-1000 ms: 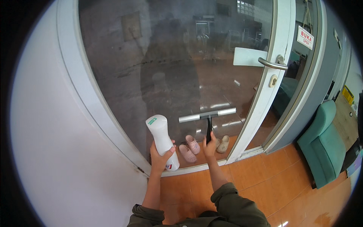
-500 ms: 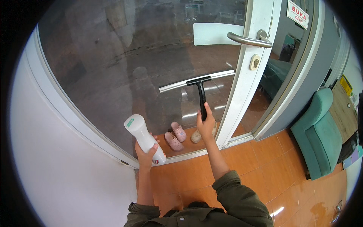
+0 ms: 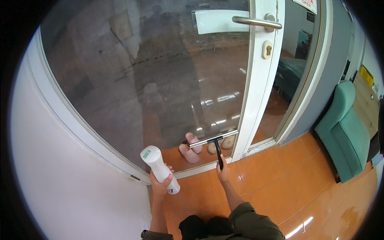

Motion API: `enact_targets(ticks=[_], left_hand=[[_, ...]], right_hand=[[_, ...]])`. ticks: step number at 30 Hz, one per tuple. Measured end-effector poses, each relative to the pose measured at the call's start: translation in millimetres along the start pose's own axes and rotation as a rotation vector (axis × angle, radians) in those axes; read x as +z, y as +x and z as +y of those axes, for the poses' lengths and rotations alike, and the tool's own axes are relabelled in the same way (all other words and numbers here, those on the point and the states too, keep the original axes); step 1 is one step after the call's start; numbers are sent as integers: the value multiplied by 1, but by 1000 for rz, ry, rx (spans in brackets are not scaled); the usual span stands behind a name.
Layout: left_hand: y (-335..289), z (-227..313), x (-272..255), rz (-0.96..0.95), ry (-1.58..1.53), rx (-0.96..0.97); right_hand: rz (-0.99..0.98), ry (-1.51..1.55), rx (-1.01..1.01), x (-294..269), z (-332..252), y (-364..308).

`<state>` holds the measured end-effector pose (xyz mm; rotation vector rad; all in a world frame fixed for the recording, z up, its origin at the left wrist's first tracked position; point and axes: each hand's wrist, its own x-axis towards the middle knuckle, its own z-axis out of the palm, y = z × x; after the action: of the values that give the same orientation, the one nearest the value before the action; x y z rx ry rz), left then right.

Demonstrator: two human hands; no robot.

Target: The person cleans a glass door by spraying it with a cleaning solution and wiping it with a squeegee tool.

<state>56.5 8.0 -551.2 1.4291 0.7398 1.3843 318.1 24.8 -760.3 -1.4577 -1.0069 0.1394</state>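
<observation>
Black squeegee (image 3: 218, 150) in curled right fingers (image 3: 223, 161)

Plain white wall (image 3: 68, 160) along left. White-framed door (image 3: 256, 90) ahead, dark glass pane (image 3: 100, 96) with dim reflections and short bright streaks showing in it. Metal lever handle (image 3: 256, 22) far, on door's right side. Narrow glass sidelight (image 3: 280, 106) right of door, then grey wall (image 3: 326, 84). Glossy orange tile floor (image 3: 276, 184) near, light streak (image 3: 299, 228) reflected at near right. Green upholstered chair (image 3: 350, 138) at right, beside wood-topped counter (image 3: 366, 108).
</observation>
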Motion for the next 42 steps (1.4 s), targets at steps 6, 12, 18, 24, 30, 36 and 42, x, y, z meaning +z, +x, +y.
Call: enact_targets(ticks=[6, 12, 18, 24, 30, 36, 42], left_hand=[[-57, -36, -25, -5, 12, -24], [-113, -36, -38, -247, 56, -68], [-179, -29, -58, -407, -17, -210], [-233, -21, -63, -314, 37, -271], [-256, -16, -79, -194, 229, -116], [-275, -25, -101, -195, 492, -20], [-296, -4, -105, -114, 637, 40]], right_hand=[[92, 142, -213, 16, -85, 13], [-396, 511, 125, 3, -160, -95], [-675, 704, 87, -10, -174, -224], [-868, 600, 33, -31, -153, -268], [-484, 817, -119, -46, -216, -276], [-674, 694, 99, -41, -266, -282], [-608, 727, 174, -24, -264, -297]])
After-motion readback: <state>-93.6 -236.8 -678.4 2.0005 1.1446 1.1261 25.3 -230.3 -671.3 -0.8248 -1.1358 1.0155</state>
